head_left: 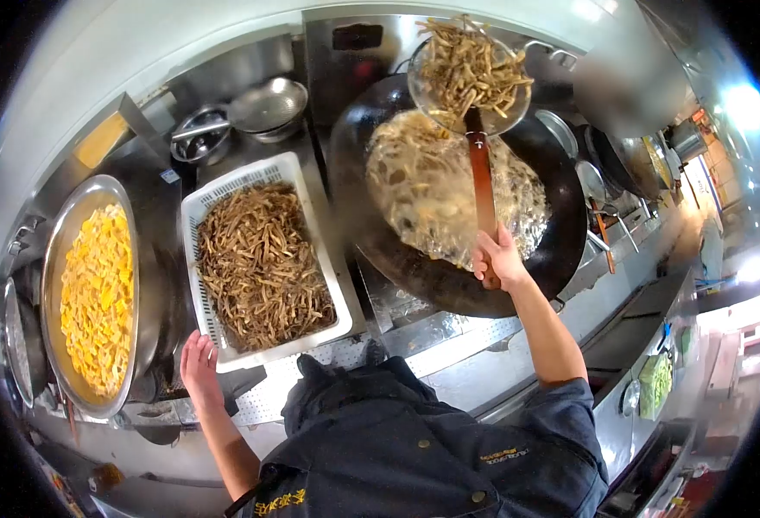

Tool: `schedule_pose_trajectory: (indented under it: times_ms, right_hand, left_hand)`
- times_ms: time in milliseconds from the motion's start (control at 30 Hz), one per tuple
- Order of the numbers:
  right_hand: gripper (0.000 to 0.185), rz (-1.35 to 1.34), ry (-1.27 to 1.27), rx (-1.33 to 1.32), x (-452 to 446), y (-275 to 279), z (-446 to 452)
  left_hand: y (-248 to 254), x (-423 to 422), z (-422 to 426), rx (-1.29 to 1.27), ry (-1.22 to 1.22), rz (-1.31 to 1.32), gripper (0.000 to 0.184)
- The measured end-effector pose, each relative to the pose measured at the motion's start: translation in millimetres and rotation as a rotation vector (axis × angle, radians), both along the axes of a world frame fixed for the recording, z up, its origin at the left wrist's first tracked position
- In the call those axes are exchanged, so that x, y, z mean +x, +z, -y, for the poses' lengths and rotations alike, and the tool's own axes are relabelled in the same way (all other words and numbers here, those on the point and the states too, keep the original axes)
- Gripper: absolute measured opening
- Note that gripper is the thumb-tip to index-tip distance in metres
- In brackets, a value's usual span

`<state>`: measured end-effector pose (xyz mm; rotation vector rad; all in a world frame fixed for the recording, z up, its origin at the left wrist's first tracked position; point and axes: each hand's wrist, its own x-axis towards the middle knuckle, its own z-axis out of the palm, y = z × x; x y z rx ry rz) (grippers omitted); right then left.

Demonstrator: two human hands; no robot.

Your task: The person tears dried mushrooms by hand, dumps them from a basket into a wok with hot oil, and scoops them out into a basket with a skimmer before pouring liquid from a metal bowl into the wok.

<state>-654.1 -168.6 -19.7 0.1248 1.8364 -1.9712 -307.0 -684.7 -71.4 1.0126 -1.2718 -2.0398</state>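
Note:
My right hand (499, 259) is closed around the wooden handle of a strainer (481, 177). Brown fried strips (471, 69) are heaped in the strainer's bowl, raised over the far rim of a large black wok (354, 164). Bubbling oil (432, 190) fills the middle of the wok. Beside the near left corner of a white plastic basket (337, 302), my left hand (199, 367) is open with its fingers extended; whether it touches the rim I cannot tell. More brown strips (263, 259) are piled inside the basket.
A big metal bowl (54, 285) of yellow pieces stands at the left. Behind the basket sit a mesh strainer (268, 104) and a small metal bowl (200, 148). Right of the wok are another dark wok (615, 164) and a ladle (592, 181). Green vegetables (655, 386) lie at far right.

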Motion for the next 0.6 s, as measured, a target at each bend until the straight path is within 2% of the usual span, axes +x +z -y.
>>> schedule_pose_trajectory:
  times_ms: [133,167,300,400,467,600]
  right_hand:
    - [0.017,0.138,-0.016,-0.068,31.3,68.9,-0.2]
    - [0.017,0.119,-0.022,0.002,42.8,76.1,3.6]
    - [0.018,0.198,-0.029,-0.003,76.0,84.1,-2.7]
    - [0.018,0.181,-0.037,0.041,90.5,67.5,-2.6]
    - [0.018,0.159,-0.010,0.134,98.4,74.8,0.4]
    - [0.017,0.056,0.113,0.291,145.5,96.6,10.4]
  left_hand:
    - [5.7,-22.2,-1.0,-0.008,-0.077,-0.122,0.046]
    - [3.2,-26.2,2.7,-0.028,-0.063,-0.105,0.046]
    - [14.3,-34.1,0.2,-0.064,-0.073,-0.079,0.043]
    - [9.9,-32.4,0.3,-0.055,-0.039,-0.048,0.042]
    - [-2.3,-30.0,4.1,-0.048,-0.016,-0.025,0.041]
    - [3.7,-21.4,13.8,-0.106,-0.104,-0.003,0.037]
